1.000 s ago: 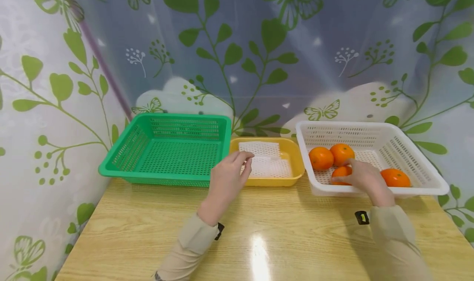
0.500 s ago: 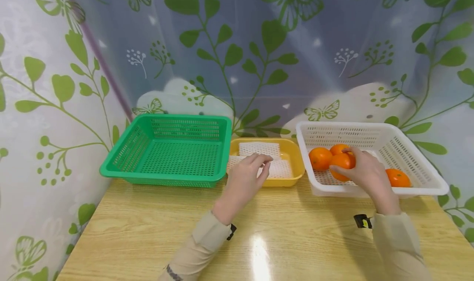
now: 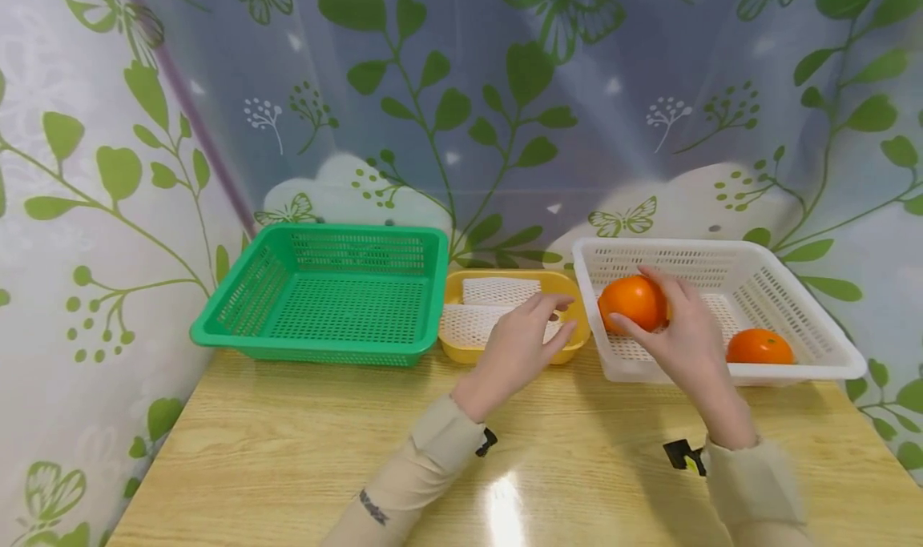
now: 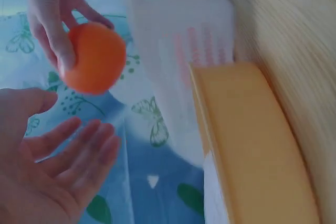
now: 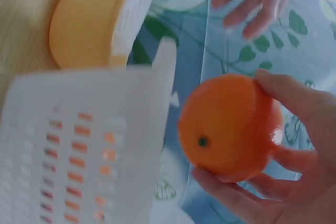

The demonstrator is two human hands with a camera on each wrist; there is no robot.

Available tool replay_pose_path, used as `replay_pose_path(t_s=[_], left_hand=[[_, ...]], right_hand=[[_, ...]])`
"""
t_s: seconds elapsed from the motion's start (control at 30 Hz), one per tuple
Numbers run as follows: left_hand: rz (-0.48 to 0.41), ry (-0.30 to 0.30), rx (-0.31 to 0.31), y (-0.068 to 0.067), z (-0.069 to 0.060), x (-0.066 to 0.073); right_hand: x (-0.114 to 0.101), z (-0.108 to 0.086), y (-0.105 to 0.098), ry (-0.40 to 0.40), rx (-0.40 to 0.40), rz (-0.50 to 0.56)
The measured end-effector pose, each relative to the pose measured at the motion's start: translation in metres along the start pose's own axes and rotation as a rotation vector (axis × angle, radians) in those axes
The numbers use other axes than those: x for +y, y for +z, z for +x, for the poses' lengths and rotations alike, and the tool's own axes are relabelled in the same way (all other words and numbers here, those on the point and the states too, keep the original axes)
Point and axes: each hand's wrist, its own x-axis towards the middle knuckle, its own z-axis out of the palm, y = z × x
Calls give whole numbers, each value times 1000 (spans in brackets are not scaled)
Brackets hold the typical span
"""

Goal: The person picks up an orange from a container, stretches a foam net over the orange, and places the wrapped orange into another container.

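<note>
My right hand (image 3: pixel 685 343) holds an orange (image 3: pixel 634 303) above the left end of the white basket (image 3: pixel 829 369). In the right wrist view the thumb and fingers wrap the sides of that orange (image 5: pixel 231 127), with its small green stem end showing. My left hand (image 3: pixel 515 351) hovers over the yellow tray (image 3: pixel 461 355), palm turned toward the orange. Its fingers (image 4: pixel 86 148) are loosely spread with nothing between them, apart from the fruit. White foam nets (image 3: pixel 469 323) lie flat in the tray, partly hidden by this hand.
Another orange (image 3: pixel 760 347) lies at the white basket's front right. Others there are hidden behind the held fruit; orange shows through the basket's slots (image 5: pixel 76 161). A green basket (image 3: pixel 317 343) stands left of the tray. A patterned curtain (image 3: pixel 461 130) hangs behind the wooden table (image 3: pixel 303 435).
The right hand has lifted the orange from inside the white basket, up and to the left. The left hand has moved rightward across the yellow tray, its fingers spreading.
</note>
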Motion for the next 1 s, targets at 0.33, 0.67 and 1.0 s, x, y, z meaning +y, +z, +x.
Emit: replay_pose_path(t_s=[0.33, 0.67, 1.0], left_hand=[[-480, -226, -179, 9, 11, 3], [-615, -289, -87, 6, 6, -7], [-651, -278, -72, -6, -9, -17]], right_hand=[[-18, -12, 29, -176, 137, 178], [-25, -19, 46, -294, 128, 266], [-26, -23, 53, -209, -2, 449]])
